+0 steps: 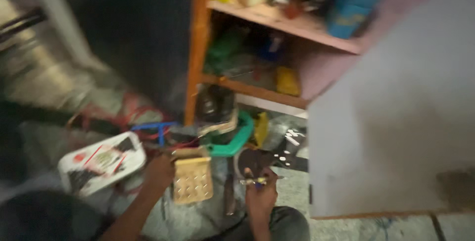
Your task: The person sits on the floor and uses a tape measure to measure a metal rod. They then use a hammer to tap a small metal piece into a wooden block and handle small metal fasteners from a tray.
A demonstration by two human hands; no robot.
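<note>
Two hands work low on the floor. The left hand [159, 171] has its fingers closed on the edge of one tan perforated board [193, 179], held upright. The right hand [261, 194] pinches one small screwdriver-like tool [255, 181]. One white plastic container [101, 162] lies just left, one green plastic ring [232, 142] behind. The spot is cramped: a grey cabinet door [396, 122] stands open on the right, a cluttered wooden shelf [277, 23] with two boards ahead. The speckled stone floor [346, 228] is dim, everything blurred.
</note>
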